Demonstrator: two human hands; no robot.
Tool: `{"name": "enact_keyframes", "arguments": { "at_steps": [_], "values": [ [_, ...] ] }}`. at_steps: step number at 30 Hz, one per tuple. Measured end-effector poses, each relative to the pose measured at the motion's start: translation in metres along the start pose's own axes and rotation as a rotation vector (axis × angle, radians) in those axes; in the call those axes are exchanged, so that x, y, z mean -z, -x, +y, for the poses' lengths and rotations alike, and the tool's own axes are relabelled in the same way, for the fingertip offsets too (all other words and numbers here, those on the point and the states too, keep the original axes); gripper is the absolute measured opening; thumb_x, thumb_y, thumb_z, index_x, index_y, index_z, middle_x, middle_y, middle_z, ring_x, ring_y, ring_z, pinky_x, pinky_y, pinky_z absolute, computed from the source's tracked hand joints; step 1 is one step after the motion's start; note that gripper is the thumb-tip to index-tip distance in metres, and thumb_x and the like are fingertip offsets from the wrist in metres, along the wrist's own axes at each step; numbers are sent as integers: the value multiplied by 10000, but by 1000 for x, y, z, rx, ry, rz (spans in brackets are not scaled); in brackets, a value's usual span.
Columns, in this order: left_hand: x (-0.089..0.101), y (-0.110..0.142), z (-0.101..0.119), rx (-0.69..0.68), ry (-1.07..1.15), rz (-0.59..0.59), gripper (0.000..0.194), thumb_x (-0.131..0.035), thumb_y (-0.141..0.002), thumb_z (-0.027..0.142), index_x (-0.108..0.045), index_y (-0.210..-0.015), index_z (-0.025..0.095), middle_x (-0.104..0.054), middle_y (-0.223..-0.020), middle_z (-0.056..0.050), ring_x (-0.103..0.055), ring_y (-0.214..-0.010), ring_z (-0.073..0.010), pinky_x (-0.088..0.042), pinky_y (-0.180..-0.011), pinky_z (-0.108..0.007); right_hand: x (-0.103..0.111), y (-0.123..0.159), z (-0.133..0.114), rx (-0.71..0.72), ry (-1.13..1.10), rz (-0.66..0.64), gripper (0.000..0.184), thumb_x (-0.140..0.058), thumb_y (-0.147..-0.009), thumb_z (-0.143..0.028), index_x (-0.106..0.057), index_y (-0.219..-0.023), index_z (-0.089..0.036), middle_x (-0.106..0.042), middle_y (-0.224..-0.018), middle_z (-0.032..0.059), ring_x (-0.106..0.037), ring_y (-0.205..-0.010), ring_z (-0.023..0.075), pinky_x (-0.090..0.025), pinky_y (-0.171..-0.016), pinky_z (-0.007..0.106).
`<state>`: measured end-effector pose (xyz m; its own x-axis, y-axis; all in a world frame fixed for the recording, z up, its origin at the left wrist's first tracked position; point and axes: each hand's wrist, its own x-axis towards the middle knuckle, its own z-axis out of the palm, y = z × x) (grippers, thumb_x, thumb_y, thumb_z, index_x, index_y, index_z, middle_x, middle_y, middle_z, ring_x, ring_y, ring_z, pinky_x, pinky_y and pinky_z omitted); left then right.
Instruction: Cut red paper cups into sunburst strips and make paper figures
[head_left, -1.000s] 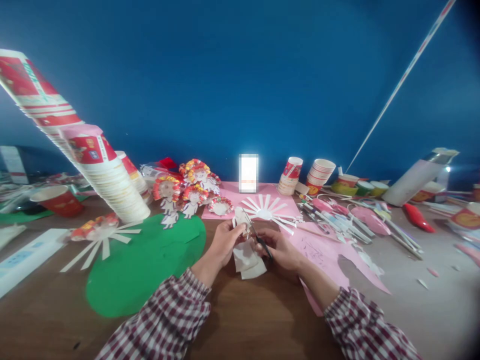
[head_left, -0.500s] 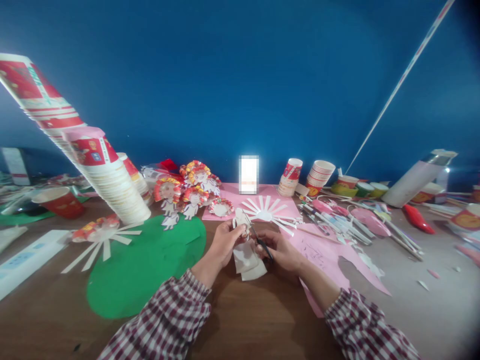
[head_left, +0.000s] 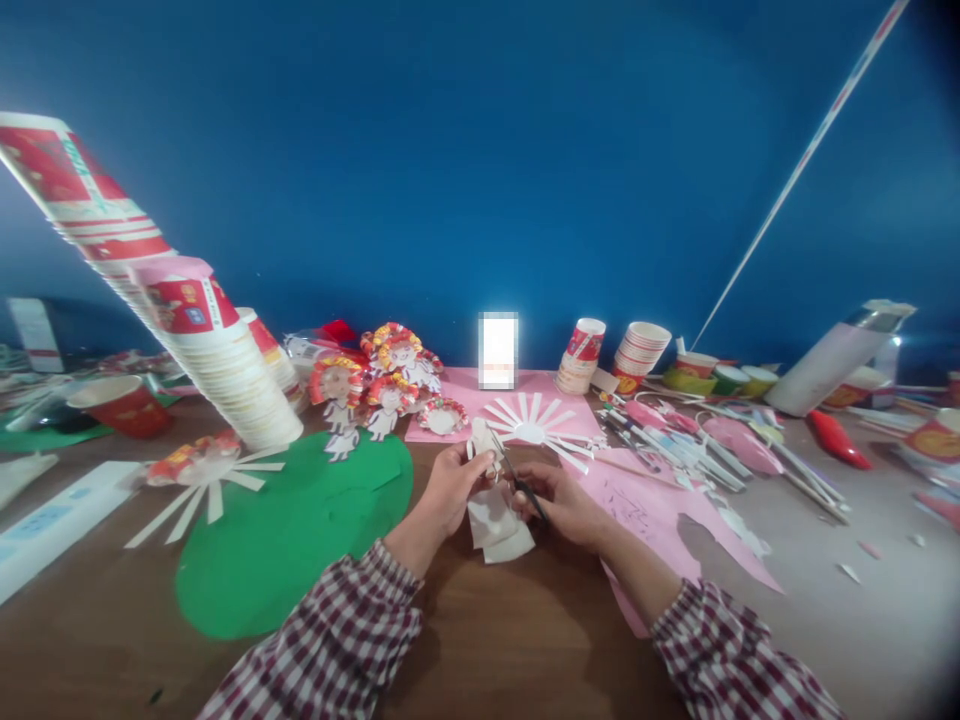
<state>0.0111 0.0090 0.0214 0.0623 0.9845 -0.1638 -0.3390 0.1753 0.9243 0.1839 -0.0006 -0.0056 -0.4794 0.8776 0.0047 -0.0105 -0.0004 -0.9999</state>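
My left hand (head_left: 448,487) pinches a white paper cut-out (head_left: 493,520) and holds it just above the brown table (head_left: 487,640). My right hand (head_left: 564,500) grips small dark scissors (head_left: 517,481), whose blades point up and left into the top of the paper. Both hands sit close together at the middle of the view. Checked red-and-white sleeves cover both forearms.
A green paper disc (head_left: 289,530) lies left of my hands, a pink sheet (head_left: 660,515) to the right. A leaning stack of paper cups (head_left: 180,330), finished paper dolls (head_left: 382,380), a white sunburst cut-out (head_left: 532,425), more cups (head_left: 637,355), pens and a white bottle (head_left: 832,355) crowd the back.
None beyond a tiny shift of the view; hands, paper and scissors stay in the same place.
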Motion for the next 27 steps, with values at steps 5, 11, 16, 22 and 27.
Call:
{"name": "enact_keyframes", "arguments": {
  "at_steps": [5, 11, 16, 22, 27],
  "values": [
    [1, -1, -1, 13, 17, -9, 277, -772, -585, 308, -621, -718, 118, -562, -595, 19, -500, -521, -64, -437, -515, -184, 1, -1, 1, -6, 6, 14, 447, -720, -758, -467, -637, -1066, -154, -620, -746, 13, -545, -621, 116, -441, -602, 256],
    [1, -1, -2, 20, 17, -19, 280, -773, -583, 322, -612, -697, 124, -579, -606, 7, -513, -533, -70, -426, -510, -180, 2, -3, 3, 13, 24, 19, 451, -713, -763, -477, -636, -1068, -154, -631, -771, 24, -556, -635, 121, -453, -597, 255],
    [1, 0, -1, 46, 57, -22, 306, -796, -554, 316, -607, -709, 133, -569, -596, 22, -509, -524, -72, -419, -499, -185, 1, -2, 1, 0, 15, 28, 423, -716, -752, -488, -642, -1014, -164, -614, -736, 12, -555, -642, 128, -466, -619, 270],
    [2, 0, -1, 59, 75, -39, 311, -808, -557, 324, -605, -672, 117, -558, -581, 24, -494, -523, -59, -424, -509, -175, 0, -2, -1, 3, -4, 26, 398, -719, -754, -468, -639, -1004, -168, -607, -722, 2, -550, -630, 122, -455, -621, 266],
    [4, -2, -4, 63, 84, -44, 323, -818, -565, 337, -615, -686, 117, -567, -590, 24, -505, -527, -59, -433, -506, -167, -1, -1, -4, -5, -38, 32, 406, -719, -753, -470, -635, -1008, -166, -606, -719, -4, -544, -605, 108, -447, -623, 259]
  ]
}}
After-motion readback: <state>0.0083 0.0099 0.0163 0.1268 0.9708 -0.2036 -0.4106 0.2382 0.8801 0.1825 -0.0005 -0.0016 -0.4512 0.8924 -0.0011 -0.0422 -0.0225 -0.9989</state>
